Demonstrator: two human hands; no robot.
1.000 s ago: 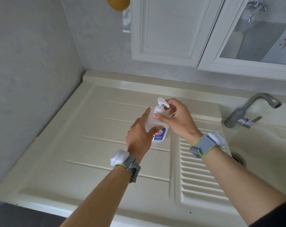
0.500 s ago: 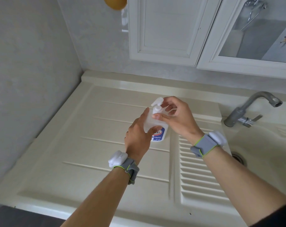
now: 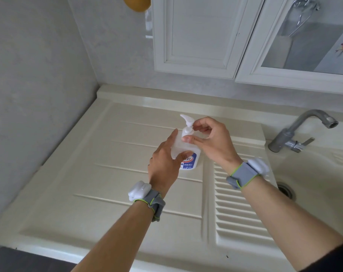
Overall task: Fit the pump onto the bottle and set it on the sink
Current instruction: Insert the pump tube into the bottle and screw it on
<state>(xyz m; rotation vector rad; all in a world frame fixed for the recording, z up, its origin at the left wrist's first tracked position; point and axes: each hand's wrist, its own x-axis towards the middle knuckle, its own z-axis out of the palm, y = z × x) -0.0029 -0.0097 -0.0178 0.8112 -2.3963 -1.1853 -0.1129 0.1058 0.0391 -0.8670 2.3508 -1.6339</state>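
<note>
A clear plastic bottle (image 3: 190, 161) with a blue-and-white label is held above the cream sink top (image 3: 111, 173), near its middle. My left hand (image 3: 164, 165) wraps around the bottle's body from the left. A white pump (image 3: 187, 122) sits on the bottle's neck, its nozzle pointing to the upper left. My right hand (image 3: 209, 140) pinches the pump's collar with thumb and fingertips. Whether the bottle's base touches the sink top is hidden by my left hand.
The sink top has raised ridges and a ribbed draining section (image 3: 239, 209) on the right. A basin with a drain (image 3: 285, 190) and a grey tap (image 3: 296, 132) lie at the right. White cabinets (image 3: 196, 36) hang above, and a wall (image 3: 29, 95) closes the left side.
The pump's nozzle has turned from pointing right to pointing upper left while my right fingers stayed on its collar. My left hand has kept hold of the bottle in the same spot.
</note>
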